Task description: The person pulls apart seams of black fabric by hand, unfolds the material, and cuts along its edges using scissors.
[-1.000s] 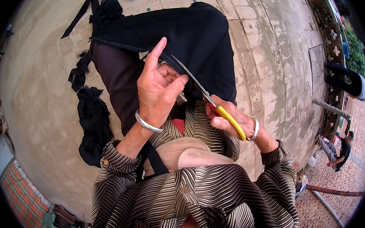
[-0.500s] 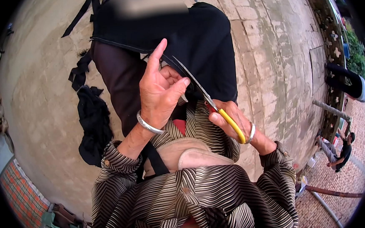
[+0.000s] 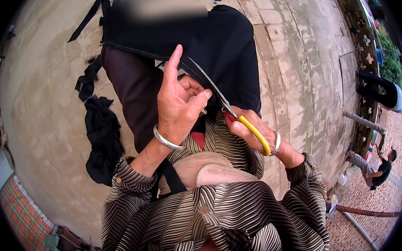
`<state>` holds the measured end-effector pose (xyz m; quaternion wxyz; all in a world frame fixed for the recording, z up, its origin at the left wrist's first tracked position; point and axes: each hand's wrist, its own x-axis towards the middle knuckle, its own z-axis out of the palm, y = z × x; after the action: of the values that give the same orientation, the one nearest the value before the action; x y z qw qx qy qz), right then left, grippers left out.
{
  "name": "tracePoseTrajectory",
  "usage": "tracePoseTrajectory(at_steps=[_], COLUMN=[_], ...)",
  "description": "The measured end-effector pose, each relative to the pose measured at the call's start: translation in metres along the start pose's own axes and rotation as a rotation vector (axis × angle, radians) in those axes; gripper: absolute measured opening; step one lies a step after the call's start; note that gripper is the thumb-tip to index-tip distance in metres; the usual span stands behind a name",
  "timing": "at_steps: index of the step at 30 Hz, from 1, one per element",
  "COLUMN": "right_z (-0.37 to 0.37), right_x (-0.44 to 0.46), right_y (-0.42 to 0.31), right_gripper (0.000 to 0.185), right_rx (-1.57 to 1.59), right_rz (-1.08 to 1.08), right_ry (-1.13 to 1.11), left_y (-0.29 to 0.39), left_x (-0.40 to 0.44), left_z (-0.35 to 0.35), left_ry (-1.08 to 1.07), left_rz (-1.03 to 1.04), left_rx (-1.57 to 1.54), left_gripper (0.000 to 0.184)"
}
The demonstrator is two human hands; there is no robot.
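Black cloth [image 3: 223,43] with a pale stitched edge lies across my lap and knees. My left hand [image 3: 178,99] pinches that edge between the thumb and curled fingers, its index finger stretched out along it. In my right hand [image 3: 249,127] is a pair of scissors [image 3: 254,133] with yellow handles. Their dark blades lie close together over the cloth, just right of my left fingertips, and point away from me. Whether cloth lies between the blades I cannot tell.
Black cloth scraps [image 3: 103,140] lie on the paved ground to the left. A plaid cloth [image 3: 25,217] is at lower left. A person in dark clothes [image 3: 381,172] is far off to the right, near a low patterned wall [image 3: 364,46]. Another person's dark legs [image 3: 378,84] show there.
The scissors and my right hand have shifted slightly up and left. My left hand has moved a little to the right, still on the edge. The far person's arm has lowered.
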<state>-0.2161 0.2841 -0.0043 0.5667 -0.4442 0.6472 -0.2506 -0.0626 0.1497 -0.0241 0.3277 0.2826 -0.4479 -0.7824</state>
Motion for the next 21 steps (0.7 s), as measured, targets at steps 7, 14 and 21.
tracePoseTrajectory(at_steps=[7, 14, 21], right_z=[0.002, -0.003, -0.002], right_x=[0.003, -0.003, -0.002], right_y=[-0.006, -0.003, -0.005], right_gripper=[0.056, 0.056, 0.056], right_rx=[-0.111, -0.168, -0.233], right_rz=[-0.082, -0.088, -0.086], right_ry=[0.104, 0.109, 0.13], left_y=[0.001, 0.007, 0.001], left_x=[0.0, 0.006, 0.012], left_z=[-0.003, -0.008, -0.009], left_ry=[0.003, 0.018, 0.104], left_rz=[0.012, 0.037, 0.106], left_rx=[-0.016, 0.041, 0.117], left_gripper=[0.089, 0.078, 0.072])
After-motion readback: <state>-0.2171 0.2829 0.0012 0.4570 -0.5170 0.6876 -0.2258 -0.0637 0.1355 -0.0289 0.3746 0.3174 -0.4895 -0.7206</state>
